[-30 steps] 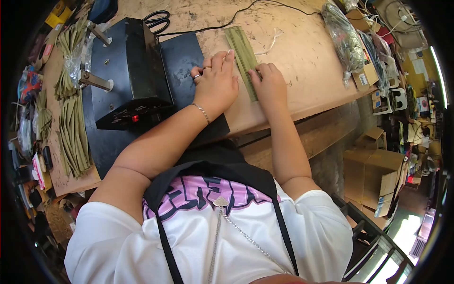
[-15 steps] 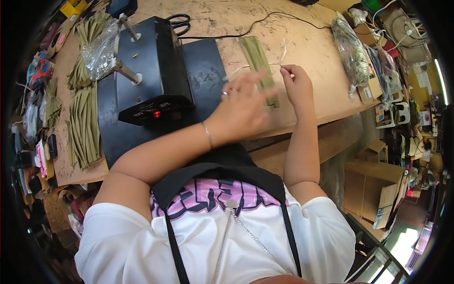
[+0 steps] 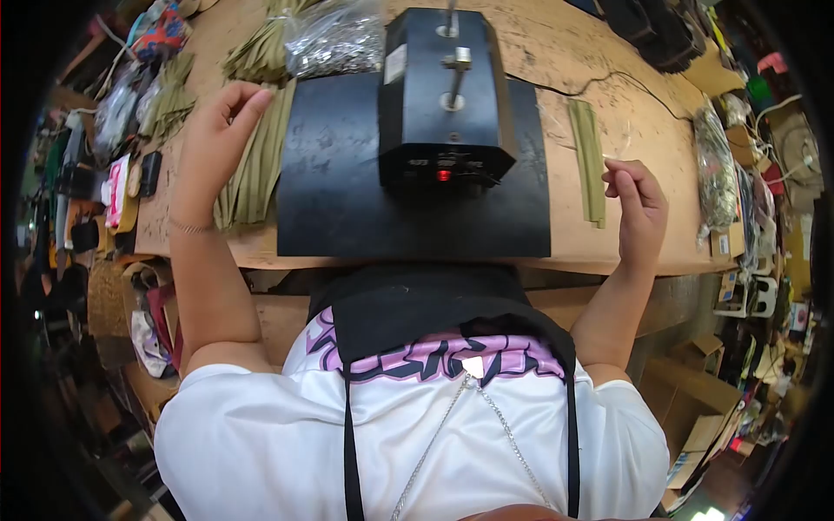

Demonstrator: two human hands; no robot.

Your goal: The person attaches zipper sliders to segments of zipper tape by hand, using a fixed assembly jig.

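My left hand (image 3: 221,130) is over the left side of the table, at the edge of a pile of long olive-green fabric strips (image 3: 252,187). Its fingers are curled in with the thumb against them; whether a strip is between them I cannot make out. On the right, my right hand (image 3: 638,195) pinches the end of a thin pale string (image 3: 612,158). Beside those fingertips, a flat olive strip bundle (image 3: 588,165) lies lengthwise on the table. Between my hands stands a black machine (image 3: 447,95) with metal posts and a red light, on a black base plate (image 3: 347,208).
A clear plastic bag (image 3: 334,43) lies behind the left pile, next to more olive strips (image 3: 261,48). A black cable (image 3: 599,82) runs right from the machine. Wrapped bundles (image 3: 717,174) line the table's right edge. Cardboard boxes (image 3: 695,382) stand below on the right.
My left hand has left the strip bundle on the right and crossed to the left pile. My right hand stays beside the bundle. The view has turned left.
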